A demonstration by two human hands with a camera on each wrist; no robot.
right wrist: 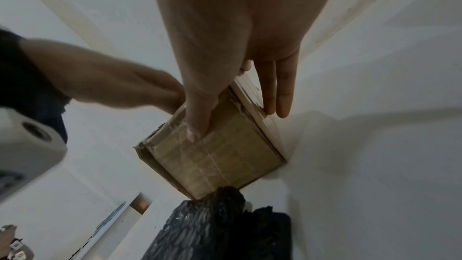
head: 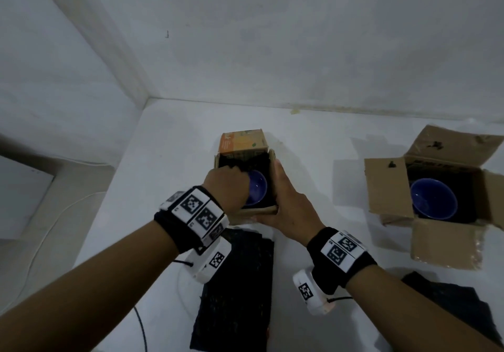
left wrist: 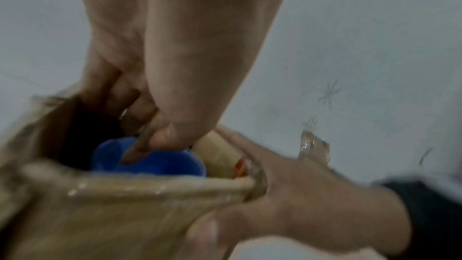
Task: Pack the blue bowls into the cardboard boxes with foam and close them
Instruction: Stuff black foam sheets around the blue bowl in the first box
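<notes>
A small cardboard box (head: pixel 242 144) stands mid-table, lined with black foam, a blue bowl (head: pixel 258 191) inside. My left hand (head: pixel 227 188) reaches into it; the left wrist view, blurred, shows its thumb (left wrist: pixel 150 143) on the bowl (left wrist: pixel 170 163) rim and the fingers curled behind, pinching it. My right hand (head: pixel 286 201) braces the box's near right corner. Its straight fingers (right wrist: pixel 277 94) lie along the side wall and its thumb rests on the near wall (right wrist: pixel 225 155). A second, larger box (head: pixel 387 188) at right stands open, holding another blue bowl (head: pixel 433 200) in black foam.
Black foam sheets lie on the white table in front of each box, one (head: pixel 237 283) near centre and one (head: pixel 452 305) at right. White walls close off the back and left. A cable (head: pixel 141 327) trails off the table's left edge.
</notes>
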